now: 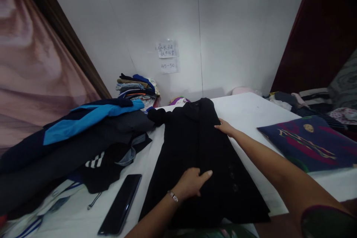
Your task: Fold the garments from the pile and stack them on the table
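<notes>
head view shows the coat (181,145) laid flat, its length unfolded, left hand (192,185) and right hand (225,128) on it, grip unclear.

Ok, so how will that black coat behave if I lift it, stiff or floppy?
The coat will probably flop and hang, since it lies flat with a soft bunch at its far left. Being long and broad, it may feel fairly weighty for cloth. It likely won't slip much: its surface looks matte.
</notes>
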Available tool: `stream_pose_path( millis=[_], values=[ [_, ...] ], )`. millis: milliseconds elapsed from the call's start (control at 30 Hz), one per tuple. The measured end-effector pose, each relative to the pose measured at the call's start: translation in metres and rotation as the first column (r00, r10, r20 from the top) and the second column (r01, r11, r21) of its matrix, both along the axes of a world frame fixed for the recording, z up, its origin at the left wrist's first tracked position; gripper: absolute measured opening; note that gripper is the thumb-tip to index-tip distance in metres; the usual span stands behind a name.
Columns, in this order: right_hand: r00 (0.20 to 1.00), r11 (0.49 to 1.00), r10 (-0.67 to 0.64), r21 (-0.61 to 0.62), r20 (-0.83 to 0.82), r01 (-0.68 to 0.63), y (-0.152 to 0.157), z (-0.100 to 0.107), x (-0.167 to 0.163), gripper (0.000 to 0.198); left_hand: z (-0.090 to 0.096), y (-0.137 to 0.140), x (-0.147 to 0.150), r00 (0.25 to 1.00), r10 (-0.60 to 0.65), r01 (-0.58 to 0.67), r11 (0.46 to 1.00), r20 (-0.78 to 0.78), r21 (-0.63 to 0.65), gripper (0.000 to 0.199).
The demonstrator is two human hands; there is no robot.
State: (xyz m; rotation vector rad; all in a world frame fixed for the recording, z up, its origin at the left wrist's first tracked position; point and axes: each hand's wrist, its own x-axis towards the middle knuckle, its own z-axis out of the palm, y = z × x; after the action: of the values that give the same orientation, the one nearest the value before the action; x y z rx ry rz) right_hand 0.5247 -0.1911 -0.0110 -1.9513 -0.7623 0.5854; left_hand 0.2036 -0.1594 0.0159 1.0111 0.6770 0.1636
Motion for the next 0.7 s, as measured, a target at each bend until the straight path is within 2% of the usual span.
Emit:
stream_pose_path(
  millis=[33,67,100,133,167,233,300,367,433,500,700],
  values=[
    [1.0,1.0,0.0,-0.006,0.029,0.0,0.002,0.0,0.0,0.053,0.006,0.009,0.002,1.0,0.026,-0.023,0.973,-0.01,0.232,0.03],
    [0.998,1.0,0.004,-0.014,0.058,-0.003,0.003,0.0,0.0,0.053,0.012,0.016,0.007,0.999,0.046,-0.031,0.883,-0.02,0.467,0.03],
    [0.996,1.0,0.012,-0.024,0.085,-0.01,0.005,0.002,0.001,0.053,0.019,0.022,0.014,0.999,0.051,-0.029,0.758,-0.015,0.651,0.027],
    [0.993,0.999,0.023,-0.039,0.113,-0.018,0.007,0.004,0.002,0.051,0.024,0.025,0.022,0.998,0.047,-0.053,0.646,0.03,0.762,0.022],
    [0.989,0.998,0.035,-0.06,0.143,-0.026,0.009,0.006,0.003,0.05,0.028,0.025,0.032,0.997,0.005,-0.068,0.55,0.078,0.833,0.023],
    [0.975,0.992,0.055,-0.124,0.215,-0.029,0.011,0.008,0.007,0.048,0.026,0.017,0.051,0.982,-0.164,-0.02,0.381,0.088,0.925,0.04],
    [0.952,0.977,0.073,-0.213,0.298,-0.008,0.012,0.008,0.012,0.048,0.011,0.003,0.065,0.944,-0.327,0.127,0.217,-0.05,0.968,0.054],
    [0.921,0.955,0.099,-0.296,0.377,0.019,0.012,0.008,0.018,0.048,-0.01,-0.011,0.071,0.895,-0.379,0.291,0.095,-0.236,0.952,0.065],
    [0.883,0.942,0.137,-0.335,0.449,0.025,0.015,0.008,0.024,0.048,-0.029,-0.02,0.072,0.879,-0.35,0.356,0.029,-0.324,0.934,0.069],
    [0.837,0.946,0.167,-0.324,0.522,0.013,0.022,0.013,0.032,0.05,-0.04,-0.024,0.069,0.882,-0.323,0.363,0.001,-0.343,0.932,0.07],
    [0.736,0.959,0.134,-0.273,0.664,0.071,0.072,0.035,0.052,0.067,-0.04,-0.022,0.065,0.892,-0.314,0.346,0.012,-0.325,0.938,0.069]
  ],
)
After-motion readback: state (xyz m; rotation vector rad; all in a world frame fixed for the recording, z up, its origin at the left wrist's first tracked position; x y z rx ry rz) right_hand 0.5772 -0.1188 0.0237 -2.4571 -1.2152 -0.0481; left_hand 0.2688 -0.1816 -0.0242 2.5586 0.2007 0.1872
